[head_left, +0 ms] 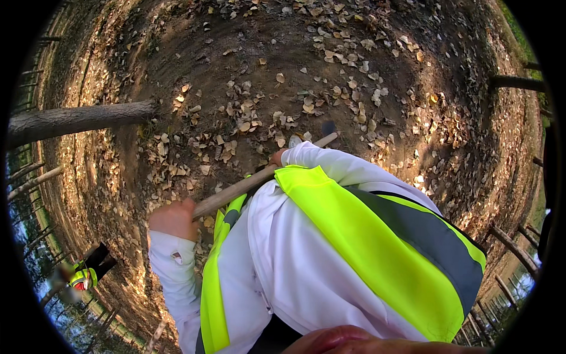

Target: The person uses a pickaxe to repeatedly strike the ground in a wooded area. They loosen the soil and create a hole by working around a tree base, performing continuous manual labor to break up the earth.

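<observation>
A long wooden-handled tool slants across the front of my body, from lower left to upper right. My left hand is closed around its near left end, with the arm bent at my side. Farther along the handle, my right hand is closed on it, mostly hidden behind my white sleeve. By the far end shows a small dark, flat piece, which looks like the tool's head; its exact shape is too small to tell. A pale rounded thing peeks out beside my right sleeve.
Brown soil strewn with dry fallen leaves spreads around me. A tree trunk rises on the left, another trunk on the right. At the lower left stands a person in a yellow vest, some distance off.
</observation>
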{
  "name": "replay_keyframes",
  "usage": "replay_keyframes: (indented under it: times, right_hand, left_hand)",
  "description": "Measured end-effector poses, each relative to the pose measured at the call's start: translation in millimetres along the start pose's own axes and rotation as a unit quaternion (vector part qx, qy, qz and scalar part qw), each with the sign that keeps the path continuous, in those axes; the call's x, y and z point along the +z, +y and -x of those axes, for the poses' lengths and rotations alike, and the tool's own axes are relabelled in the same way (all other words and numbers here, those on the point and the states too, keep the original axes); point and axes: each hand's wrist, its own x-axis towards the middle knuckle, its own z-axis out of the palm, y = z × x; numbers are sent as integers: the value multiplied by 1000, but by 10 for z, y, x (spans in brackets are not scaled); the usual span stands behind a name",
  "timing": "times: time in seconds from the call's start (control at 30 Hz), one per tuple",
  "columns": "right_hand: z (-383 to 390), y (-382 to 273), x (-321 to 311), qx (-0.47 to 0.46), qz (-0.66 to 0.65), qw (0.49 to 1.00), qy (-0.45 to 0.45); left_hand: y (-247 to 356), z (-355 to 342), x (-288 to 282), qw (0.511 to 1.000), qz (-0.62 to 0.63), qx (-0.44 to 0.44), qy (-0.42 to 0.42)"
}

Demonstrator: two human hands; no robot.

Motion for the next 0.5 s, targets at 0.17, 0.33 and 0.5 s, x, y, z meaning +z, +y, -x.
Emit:
replay_keyframes:
  times: [0.17, 0.33, 0.5]
  right_hand:
    - [10, -53, -66, 0, 18, 1000, -10]
    - [248, 0, -152, 18, 44, 998, -41]
    - [495, 186, -490, 88, 89, 990, -60]
  left_hand:
    - [-120, 57, 185, 992, 105, -60, -35]
    - [-137, 109, 747, 973, 203, -96, -55]
    - [-66, -105, 1465, 938, 332, -88, -41]
